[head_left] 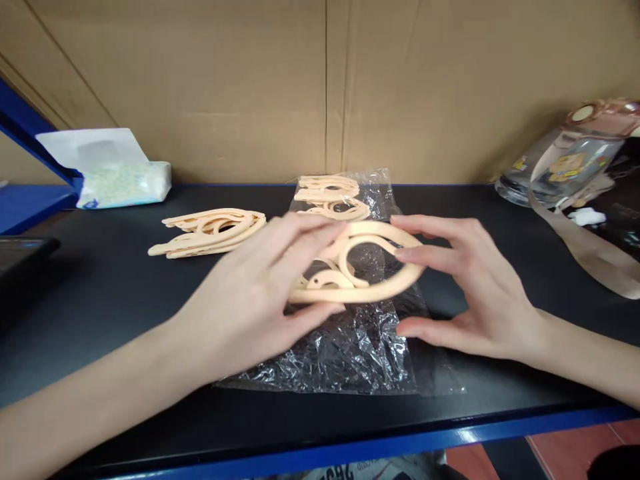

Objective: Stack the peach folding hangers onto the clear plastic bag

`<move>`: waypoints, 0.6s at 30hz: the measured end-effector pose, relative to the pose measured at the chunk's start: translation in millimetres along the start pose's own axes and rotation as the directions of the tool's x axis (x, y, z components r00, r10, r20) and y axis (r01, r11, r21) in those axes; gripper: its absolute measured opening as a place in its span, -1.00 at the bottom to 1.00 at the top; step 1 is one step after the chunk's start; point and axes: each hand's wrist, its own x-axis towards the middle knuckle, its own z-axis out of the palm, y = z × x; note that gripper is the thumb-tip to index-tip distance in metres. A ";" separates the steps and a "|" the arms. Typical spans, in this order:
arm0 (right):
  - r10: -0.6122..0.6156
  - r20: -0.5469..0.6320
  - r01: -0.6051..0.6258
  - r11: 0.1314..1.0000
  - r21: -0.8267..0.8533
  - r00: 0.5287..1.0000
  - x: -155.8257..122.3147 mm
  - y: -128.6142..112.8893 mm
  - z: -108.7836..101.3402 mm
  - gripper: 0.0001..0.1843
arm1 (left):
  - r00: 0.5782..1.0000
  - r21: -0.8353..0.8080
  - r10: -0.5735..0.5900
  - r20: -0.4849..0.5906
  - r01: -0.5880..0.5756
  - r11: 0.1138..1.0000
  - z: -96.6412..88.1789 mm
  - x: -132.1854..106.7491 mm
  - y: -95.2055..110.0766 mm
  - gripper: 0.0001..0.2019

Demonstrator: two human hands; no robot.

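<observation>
A beige plastic folding hanger (pixel 395 283), folded up with a rounded loop at its right end, is held above a clear plastic bag (pixel 345 353). My left hand (pixel 270 287) grips its left part, fingers over the top and thumb below. At the right end, my right hand (pixel 460 287) has its fingers spread; fingertips touch or nearly touch the loop, while the thumb stands apart beneath. Behind, more folded beige hangers (pixel 330 193) lie on or in the far end of the bag. Another group of folded hangers (pixel 215 230) rests on the black surface, left of the bag.
A pack of wipes or tissues (pixel 120 180) with its flap up stands at the back left. At the right a clear bottle (pixel 565 163) with a strap leans. A dark device (pixel 25 257) sits at the left edge. Cardboard (pixel 225 87) forms the back; a blue edge (pixel 350 447) runs along the front.
</observation>
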 end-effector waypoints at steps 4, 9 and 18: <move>-0.026 0.121 0.033 0.998 -0.058 0.992 0.1 -14.1 -4.7 -0.60 | 0.999 -0.114 0.051 0.002 -0.050 0.992 13.2 -7.9 12.1 -0.49; -0.059 0.181 0.073 0.995 -0.072 0.982 0.0 -15.3 -2.4 -0.61 | 1.000 -0.196 0.011 0.014 -0.008 0.981 23.8 -11.9 10.3 -0.47; 0.129 0.217 -0.141 0.989 0.041 0.968 2.7 -4.2 -8.8 -0.59 | 0.993 -0.316 0.028 0.117 0.011 0.949 12.5 -0.8 -16.6 -0.64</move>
